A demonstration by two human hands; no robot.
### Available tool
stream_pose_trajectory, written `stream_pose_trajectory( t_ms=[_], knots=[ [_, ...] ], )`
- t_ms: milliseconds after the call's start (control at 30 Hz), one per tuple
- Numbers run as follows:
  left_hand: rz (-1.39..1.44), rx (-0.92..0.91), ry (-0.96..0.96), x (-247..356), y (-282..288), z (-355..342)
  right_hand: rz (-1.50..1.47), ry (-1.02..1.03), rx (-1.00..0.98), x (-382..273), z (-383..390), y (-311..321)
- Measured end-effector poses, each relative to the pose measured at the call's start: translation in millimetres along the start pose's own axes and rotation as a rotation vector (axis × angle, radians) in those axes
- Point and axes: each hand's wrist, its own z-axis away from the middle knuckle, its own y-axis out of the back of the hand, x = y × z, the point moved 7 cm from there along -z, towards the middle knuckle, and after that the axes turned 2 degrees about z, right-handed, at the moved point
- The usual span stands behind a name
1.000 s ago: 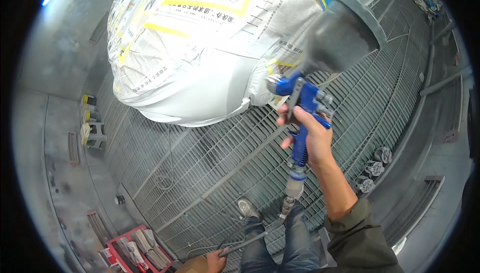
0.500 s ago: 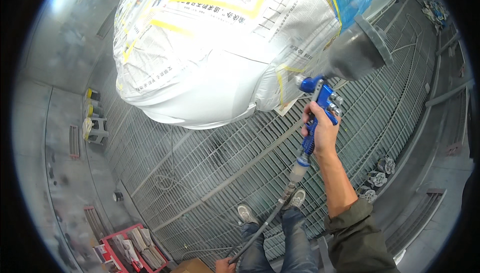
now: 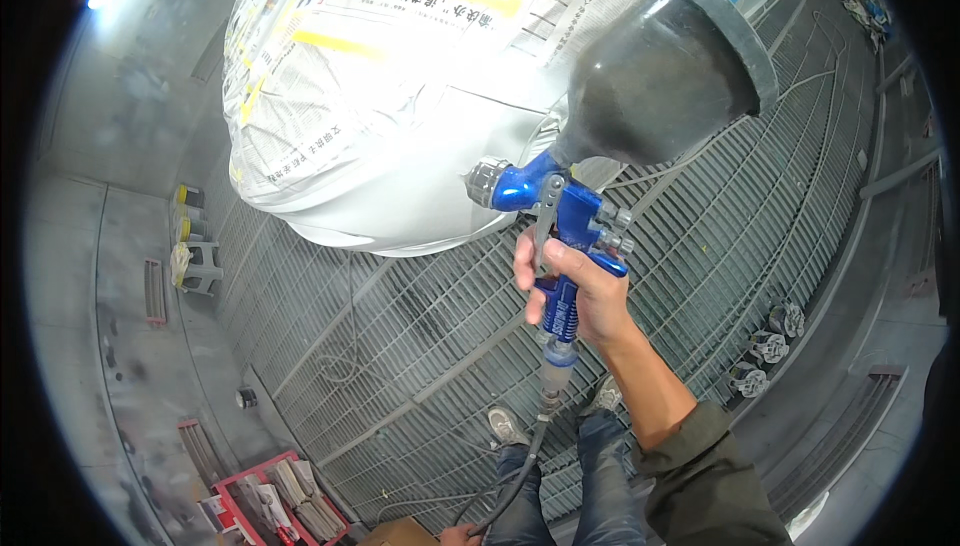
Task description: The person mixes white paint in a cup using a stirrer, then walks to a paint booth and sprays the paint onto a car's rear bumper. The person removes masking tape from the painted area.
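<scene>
My right hand (image 3: 592, 291) is wrapped round the handle of a blue spray gun (image 3: 572, 214), its fingers around the grip and trigger. On top of the gun sits a dark, translucent paint cup (image 3: 655, 81), tilted to the right. The metal nozzle (image 3: 487, 184) points left, in front of a glossy white car panel (image 3: 400, 191) and apart from it. Newspaper (image 3: 320, 136) and yellow tape mask the surface around that panel. From the gun's base an air hose (image 3: 522, 481) runs down to my left hand (image 3: 458, 535), closed on it at the lower edge and partly cut off.
Underfoot is a metal floor grating (image 3: 420, 356) with loose hose lying on it. At left stand a grey stool (image 3: 202, 268) and cans with yellow lids (image 3: 187, 196). A red crate (image 3: 232, 506) of papers is at lower left, beside a cardboard box (image 3: 398, 533). Several wrapped cups (image 3: 768, 346) line the right side.
My right hand has brought the spray gun left and closer to the camera, so it looks larger and covers more of the masked area. My left hand stays on the hose.
</scene>
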Motion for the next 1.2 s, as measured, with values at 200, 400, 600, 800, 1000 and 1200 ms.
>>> stream_pose_trajectory(
  t_ms=[200, 400, 600, 800, 1000, 1200],
  knots=[
    [0.04, -0.034, -0.001, 20, 5, -8, 0.187, 0.039, 0.334, 1, 12, 37],
    [0.061, 0.05, -0.006, 41, 24, -19, 0.311, 0.162, 0.614, -1, 28, 93],
    [0.006, 0.123, 0.016, 17, 26, -17, 0.375, 0.162, 0.67, 11, 30, 84],
    [0.033, 0.092, 0.096, -16, 6, 2, 0.2, 0.038, 0.185, 42, 22, 1],
    [-0.155, 0.038, 0.013, -34, -6, 6, 0.125, -0.052, 0.025, 70, 8, -21],
    [-0.011, 0.076, 0.063, 6, 17, -9, 0.281, -0.017, 0.326, 80, 23, 46]
  ],
)
